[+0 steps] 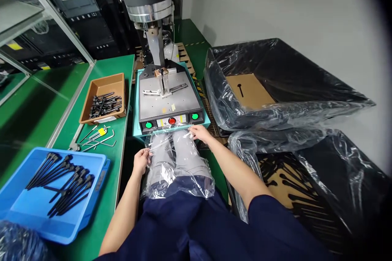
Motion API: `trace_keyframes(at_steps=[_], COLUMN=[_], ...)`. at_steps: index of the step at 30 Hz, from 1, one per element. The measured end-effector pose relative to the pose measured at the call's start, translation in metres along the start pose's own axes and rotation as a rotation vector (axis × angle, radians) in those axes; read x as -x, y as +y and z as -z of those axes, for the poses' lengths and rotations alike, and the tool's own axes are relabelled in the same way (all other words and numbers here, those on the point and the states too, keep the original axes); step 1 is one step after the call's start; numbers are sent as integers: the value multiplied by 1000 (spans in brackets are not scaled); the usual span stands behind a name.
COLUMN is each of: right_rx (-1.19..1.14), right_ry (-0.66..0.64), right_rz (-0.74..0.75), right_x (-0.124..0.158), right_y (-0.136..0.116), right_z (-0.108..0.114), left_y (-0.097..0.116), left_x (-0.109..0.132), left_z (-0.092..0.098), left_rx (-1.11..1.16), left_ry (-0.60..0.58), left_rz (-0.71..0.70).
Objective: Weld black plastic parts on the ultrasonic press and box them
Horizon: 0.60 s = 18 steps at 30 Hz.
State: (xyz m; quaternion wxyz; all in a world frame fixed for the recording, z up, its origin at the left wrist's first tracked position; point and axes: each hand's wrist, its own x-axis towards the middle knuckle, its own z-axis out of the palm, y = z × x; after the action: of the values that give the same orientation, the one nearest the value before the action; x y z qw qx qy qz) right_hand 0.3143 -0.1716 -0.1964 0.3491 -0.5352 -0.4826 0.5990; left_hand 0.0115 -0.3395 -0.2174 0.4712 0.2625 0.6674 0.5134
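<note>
A clear plastic bag (162, 179) lies spread across my lap, reaching up to the front of the machine. My left hand (141, 160) pinches its left upper edge between thumb and fingers. At the other upper corner, my right hand (199, 133) grips the plastic just below the machine's front panel. Beyond my hands stands a press machine (167, 98) with a flat grey bed, two green buttons and a red button (172, 121). A small fixture (163, 83) on the bed, beneath the machine head, holds a small dark part at its top.
On the green bench at left are a blue tray (24, 208) of black long-stemmed parts, hex keys (99, 136) and a brown bin (87, 100) of dark screw-like pieces. Two plastic-lined boxes stand at right; the upper box (290, 61) holds cardboard and one black part (240, 89).
</note>
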Motion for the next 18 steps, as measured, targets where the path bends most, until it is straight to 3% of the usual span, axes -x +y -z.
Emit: trace_keyframes(at_steps=[6,10,14,18], right_rx=[-195,-266,-207,-58], right_ry=[108,215,284,336], right_rz=[-93,-150,-202,-180], right_x=[-5,-8,-7,3], right_y=[15,24,27,18], right_z=[-1,-7,-10,6], left_y=[-13,-21,-22,-7], left_x=[-8,-9,-8,-6], left_z=[-8,-3,7,21], left_rx=[-83,-135,-201,-288], left_ry=[-49,-62,-96,-130], left_rz=[61,97,116,158])
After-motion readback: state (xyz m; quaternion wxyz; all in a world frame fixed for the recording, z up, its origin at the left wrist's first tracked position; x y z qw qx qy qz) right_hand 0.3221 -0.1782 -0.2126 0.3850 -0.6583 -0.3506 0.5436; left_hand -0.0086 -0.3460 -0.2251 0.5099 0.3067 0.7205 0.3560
